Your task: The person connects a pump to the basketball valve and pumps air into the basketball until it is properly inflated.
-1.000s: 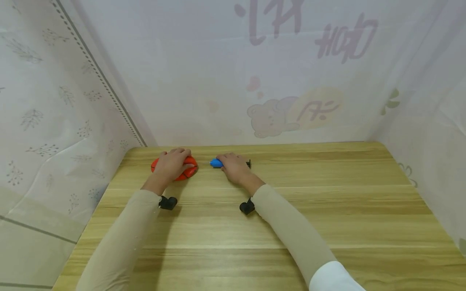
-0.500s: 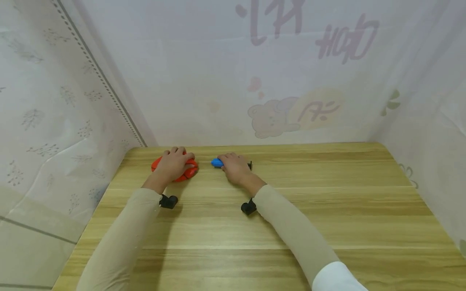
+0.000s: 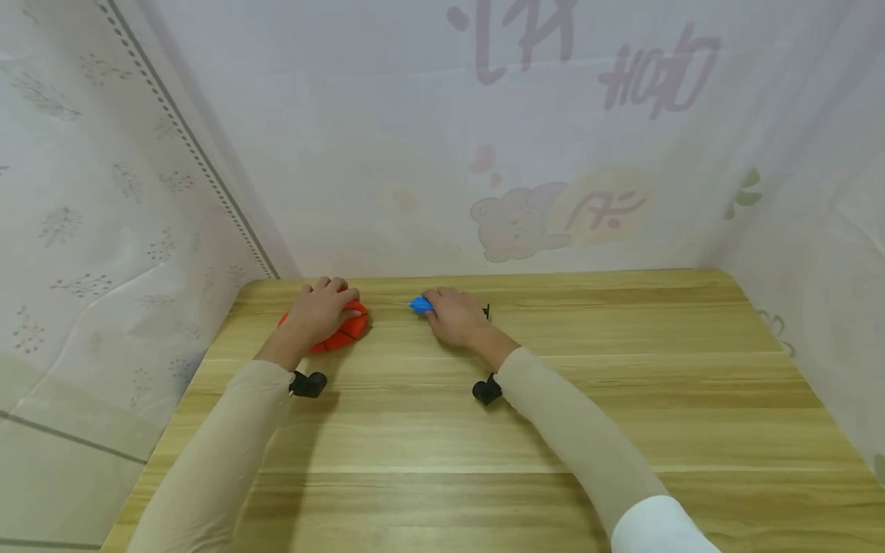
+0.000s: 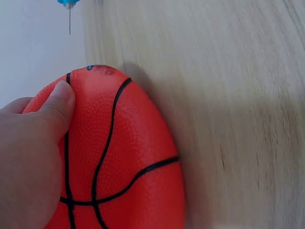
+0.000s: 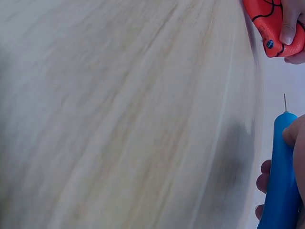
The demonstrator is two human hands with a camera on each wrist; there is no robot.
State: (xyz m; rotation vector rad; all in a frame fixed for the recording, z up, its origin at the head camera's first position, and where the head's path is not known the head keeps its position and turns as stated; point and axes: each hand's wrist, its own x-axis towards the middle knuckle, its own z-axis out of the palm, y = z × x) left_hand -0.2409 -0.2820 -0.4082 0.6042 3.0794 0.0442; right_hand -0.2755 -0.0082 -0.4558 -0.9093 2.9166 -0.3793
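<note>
Your right grip [image 3: 458, 316] is curled round the pump [image 5: 281, 186], whose long axis runs crosswise toward your left grip [image 3: 318, 311]. The needle [image 5: 285, 102] juts from the pump's tip on the left-grip side, pointing at the ball [image 4: 138, 124] but apart from it; a black end [image 3: 487, 312] shows on the far side of your right grip. Your left grip, much the nearer of the 2, pinches the ball, thumb over its face, with the end just past the thumb facing the needle. A blue mark [image 5: 269, 44] sits there, too small to read. Nothing stands in the gap. The table [image 3: 415, 453] lies below both grips, the curtain [image 3: 387, 138] beyond them.
</note>
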